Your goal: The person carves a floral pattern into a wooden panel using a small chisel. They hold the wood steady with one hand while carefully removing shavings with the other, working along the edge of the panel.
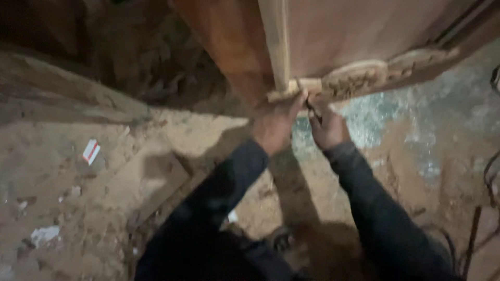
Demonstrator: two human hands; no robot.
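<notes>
Two arms in dark sleeves [229,208] are reaching away from the camera, up to the bottom corner of a big reddish wooden panel [364,36]. The panel is standing on the floor and leaning a little.

The left hand [276,122] is pressing on a small pale wooden block [304,86] at the foot of a pale upright strip [277,41]. Its fingers are curling around the block and holding it against the panel's bottom edge. The right hand [327,127] is just beside it, touching the same spot. Its fingers are pinching something small and dark, but the picture is too blurry to tell what it is.

Right next to the hands, a carved pale trim [364,75] is running along the bottom edge of the panel. It looks like it is already sitting in place. The block looks like it is still being fitted, because both hands are on it. That is only a guess from how things lie.

The dirt floor [78,208] is dusty and covered with sawdust. A flat board [151,179] is lying on it to the left. Farther left, a small red and white wrapper [91,151] and bits of white paper [44,234] are lying about. Dark cables [489,177] are hanging at the right edge.
</notes>
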